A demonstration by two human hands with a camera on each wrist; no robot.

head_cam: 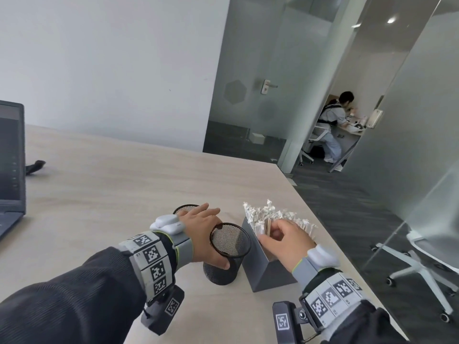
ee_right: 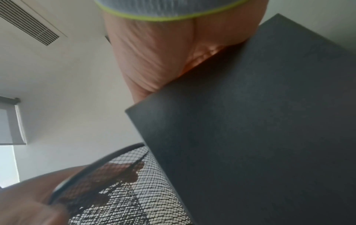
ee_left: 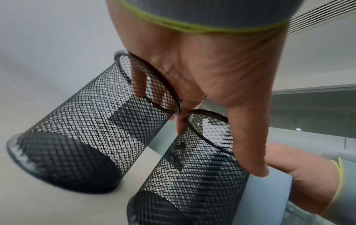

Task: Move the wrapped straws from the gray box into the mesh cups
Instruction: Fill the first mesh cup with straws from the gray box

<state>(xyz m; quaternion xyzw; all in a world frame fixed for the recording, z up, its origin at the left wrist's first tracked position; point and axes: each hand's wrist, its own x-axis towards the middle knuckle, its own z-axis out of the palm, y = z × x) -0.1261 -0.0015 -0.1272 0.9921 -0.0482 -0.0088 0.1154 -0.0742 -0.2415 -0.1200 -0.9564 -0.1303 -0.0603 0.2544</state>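
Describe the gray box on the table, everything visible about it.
The gray box is a tall, matte, open-topped rectangular container, card or plastic by its look. It stands on the light wooden table near its right edge, right of the nearer mesh cup; whether they touch is unclear. It is packed with upright wrapped straws, their crinkled white paper ends rising above the rim. The right hand is at its top, fingers curled among the straws.

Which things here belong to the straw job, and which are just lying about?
Job:
wrapped straws
gray box
near mesh cup
far mesh cup
left hand
right hand

Lying about:
laptop
dark strap
office chair
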